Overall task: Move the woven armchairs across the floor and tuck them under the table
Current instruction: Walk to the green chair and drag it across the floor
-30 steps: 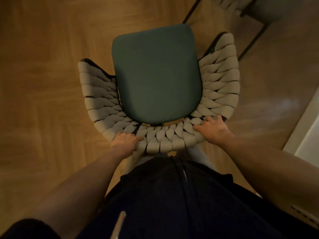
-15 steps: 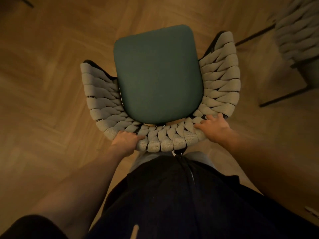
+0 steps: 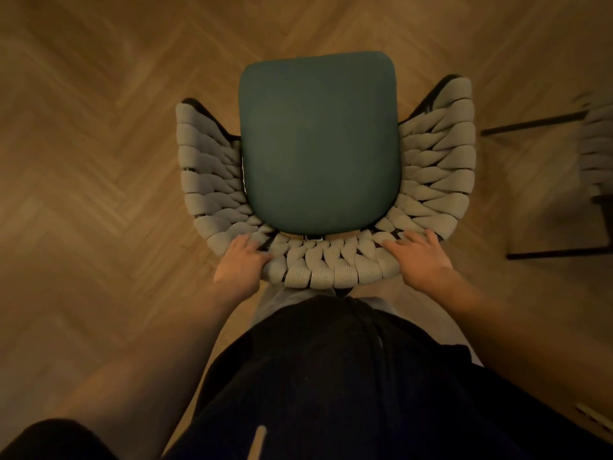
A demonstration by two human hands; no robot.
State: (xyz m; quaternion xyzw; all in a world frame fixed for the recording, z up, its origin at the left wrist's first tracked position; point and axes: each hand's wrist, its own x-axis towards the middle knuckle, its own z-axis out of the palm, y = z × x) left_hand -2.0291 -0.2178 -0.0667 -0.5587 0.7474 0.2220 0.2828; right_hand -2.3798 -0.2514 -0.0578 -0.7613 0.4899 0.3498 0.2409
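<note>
I look straight down on a woven armchair (image 3: 438, 167) with thick grey braided straps round its curved back and a dark green seat cushion. My left hand (image 3: 243, 260) grips the left part of the back rim, its fingers curled over the straps. My right hand (image 3: 419, 258) grips the right part of the rim in the same way. The chair stands right in front of my legs. No table is in view.
A second woven armchair (image 3: 593, 151) with thin black legs shows blurred at the right edge. Herringbone wooden floor (image 3: 99, 161) lies all around. My dark clothing fills the bottom of the view.
The chair and I have turned and moved across the floor; the second chair has shifted from the top right to the right edge. Both hands keep their hold on the back rim.
</note>
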